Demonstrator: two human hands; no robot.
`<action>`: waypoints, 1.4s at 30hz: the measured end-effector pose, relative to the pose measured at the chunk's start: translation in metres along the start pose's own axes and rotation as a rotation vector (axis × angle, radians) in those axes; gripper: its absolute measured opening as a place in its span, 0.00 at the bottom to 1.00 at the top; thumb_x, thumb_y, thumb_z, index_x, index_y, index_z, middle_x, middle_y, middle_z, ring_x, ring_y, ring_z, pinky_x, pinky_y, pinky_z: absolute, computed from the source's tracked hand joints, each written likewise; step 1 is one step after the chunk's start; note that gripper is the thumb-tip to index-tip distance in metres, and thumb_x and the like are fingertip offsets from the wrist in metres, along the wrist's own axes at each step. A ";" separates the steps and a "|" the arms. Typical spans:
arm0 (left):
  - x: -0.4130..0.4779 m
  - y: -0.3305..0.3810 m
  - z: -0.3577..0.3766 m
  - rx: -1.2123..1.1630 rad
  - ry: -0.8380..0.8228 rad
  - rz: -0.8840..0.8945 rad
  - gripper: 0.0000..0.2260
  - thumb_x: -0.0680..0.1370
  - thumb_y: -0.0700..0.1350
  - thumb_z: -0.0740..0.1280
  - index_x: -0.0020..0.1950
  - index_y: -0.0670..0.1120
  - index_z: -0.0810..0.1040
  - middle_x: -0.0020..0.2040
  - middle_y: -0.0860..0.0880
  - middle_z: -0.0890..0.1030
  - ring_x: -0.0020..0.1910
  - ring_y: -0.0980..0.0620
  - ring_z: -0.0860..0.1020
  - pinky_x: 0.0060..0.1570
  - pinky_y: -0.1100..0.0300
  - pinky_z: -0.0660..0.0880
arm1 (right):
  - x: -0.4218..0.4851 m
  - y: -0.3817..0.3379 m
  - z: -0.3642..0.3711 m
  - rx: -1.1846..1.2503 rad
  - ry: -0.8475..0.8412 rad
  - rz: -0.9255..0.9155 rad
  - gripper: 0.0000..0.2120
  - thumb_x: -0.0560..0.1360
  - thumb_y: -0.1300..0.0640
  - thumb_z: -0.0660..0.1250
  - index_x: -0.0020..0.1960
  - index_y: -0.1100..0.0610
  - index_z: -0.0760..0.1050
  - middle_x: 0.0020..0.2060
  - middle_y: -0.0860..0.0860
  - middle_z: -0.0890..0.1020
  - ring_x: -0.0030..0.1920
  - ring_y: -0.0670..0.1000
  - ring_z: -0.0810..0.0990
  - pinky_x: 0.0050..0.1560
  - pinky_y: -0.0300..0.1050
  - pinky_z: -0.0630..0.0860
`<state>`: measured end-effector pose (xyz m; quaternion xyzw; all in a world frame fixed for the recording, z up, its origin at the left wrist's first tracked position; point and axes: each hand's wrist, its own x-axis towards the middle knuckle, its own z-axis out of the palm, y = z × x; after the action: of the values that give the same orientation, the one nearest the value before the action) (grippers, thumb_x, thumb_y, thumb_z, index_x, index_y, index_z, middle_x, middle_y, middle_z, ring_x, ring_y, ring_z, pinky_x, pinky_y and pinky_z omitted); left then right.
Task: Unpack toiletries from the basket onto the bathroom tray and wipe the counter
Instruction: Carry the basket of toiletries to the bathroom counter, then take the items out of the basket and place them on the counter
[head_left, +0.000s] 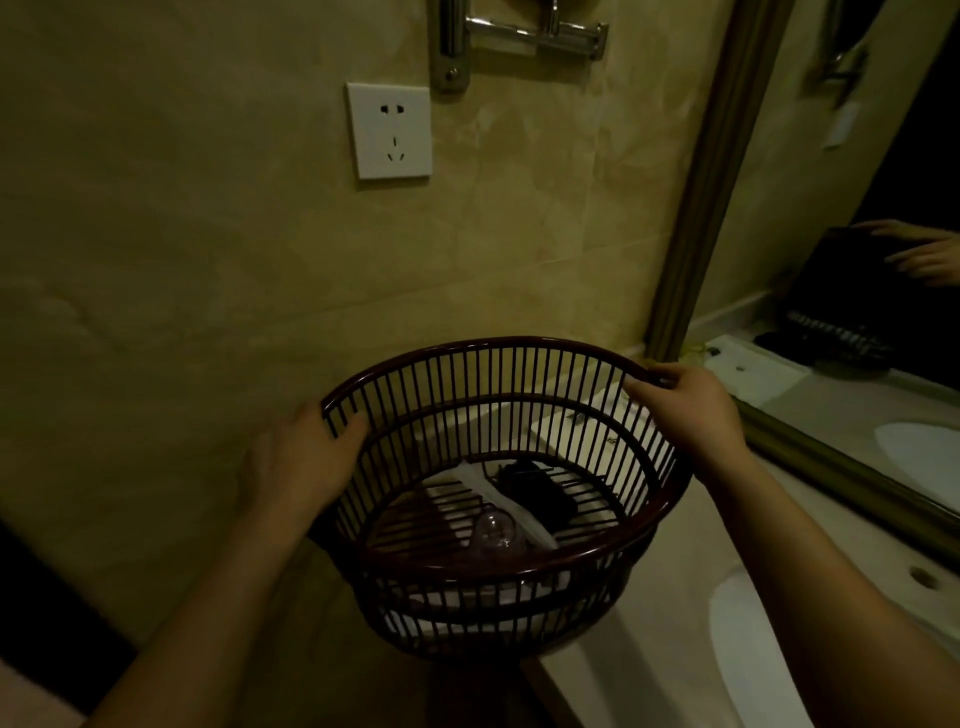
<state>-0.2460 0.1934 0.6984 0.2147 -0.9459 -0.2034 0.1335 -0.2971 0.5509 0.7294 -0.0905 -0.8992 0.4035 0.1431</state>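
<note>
A dark red slatted plastic basket (670, 499) is held over the left end of the counter, tilted toward me. My left hand (301, 462) grips its left rim with the thumb inside. At the far right rim, my right hand (685, 400) grips with fingers curled over the edge. Inside lie a clear round bottle (496, 532), a white wrapped packet (511, 506) and a dark flat item (537, 491). A white tray (576, 431) shows through the slats on the counter behind the basket.
The pale counter (660, 649) runs to the right with a white sink basin (753, 654). A framed mirror (852, 208) stands on the right. On the beige tiled wall are a white socket (389, 130) and a chrome rail (519, 31).
</note>
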 end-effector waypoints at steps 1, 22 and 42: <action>0.006 0.002 0.004 0.011 -0.009 0.012 0.30 0.76 0.68 0.54 0.66 0.47 0.72 0.58 0.39 0.79 0.56 0.36 0.76 0.54 0.43 0.75 | 0.004 0.000 0.001 -0.027 0.008 0.006 0.17 0.73 0.41 0.67 0.57 0.48 0.80 0.46 0.47 0.84 0.46 0.51 0.82 0.49 0.59 0.81; 0.029 0.015 0.047 0.139 -0.062 0.201 0.38 0.74 0.70 0.54 0.78 0.51 0.55 0.63 0.38 0.67 0.60 0.36 0.70 0.51 0.46 0.72 | 0.042 0.017 0.024 -0.934 0.117 -0.547 0.32 0.69 0.39 0.70 0.69 0.51 0.69 0.62 0.55 0.75 0.60 0.58 0.73 0.51 0.53 0.75; 0.074 0.065 0.086 0.351 -0.128 0.559 0.37 0.74 0.73 0.49 0.75 0.64 0.32 0.80 0.43 0.44 0.76 0.40 0.44 0.68 0.30 0.48 | 0.007 -0.013 0.168 -1.165 -1.296 -1.273 0.34 0.77 0.47 0.68 0.77 0.48 0.56 0.71 0.62 0.64 0.56 0.63 0.78 0.37 0.48 0.70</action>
<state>-0.3624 0.2409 0.6635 -0.0466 -0.9952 -0.0058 0.0855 -0.3602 0.4266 0.6342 0.5702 -0.7395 -0.2639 -0.2416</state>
